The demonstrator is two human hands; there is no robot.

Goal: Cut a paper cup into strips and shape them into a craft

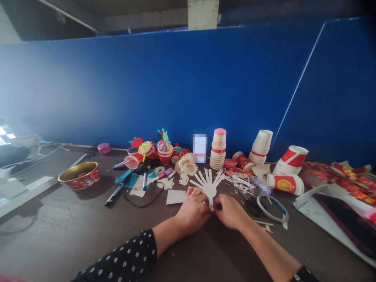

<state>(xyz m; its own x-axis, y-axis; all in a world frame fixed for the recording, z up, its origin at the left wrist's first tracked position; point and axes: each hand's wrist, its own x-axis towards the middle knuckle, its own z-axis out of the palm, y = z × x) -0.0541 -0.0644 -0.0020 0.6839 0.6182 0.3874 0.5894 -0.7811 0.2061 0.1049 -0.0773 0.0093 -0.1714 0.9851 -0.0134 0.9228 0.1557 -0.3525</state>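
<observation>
The left grip (pixel 192 209) and right grip (pixel 230 211) are recorded closed, pinching the base of a white paper cutout (pixel 209 189) with fanned strips, low over the table (pixel 88 223); a paper square (pixel 175 197) lies just beyond the left grip, and scissors (pixel 252 206) just beyond the right grip.

a gold-lined red bowl (pixel 79 176), stacked paper cups (pixel 217 149), black marker (pixel 115 194), blue partition (pixel 147 86)

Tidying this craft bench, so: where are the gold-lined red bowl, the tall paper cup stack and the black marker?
Gold-lined red bowl (pixel 80 181): head view, outer wall.
Tall paper cup stack (pixel 217 154): head view, middle of stack.
Black marker (pixel 114 194): head view, barrel.
</observation>
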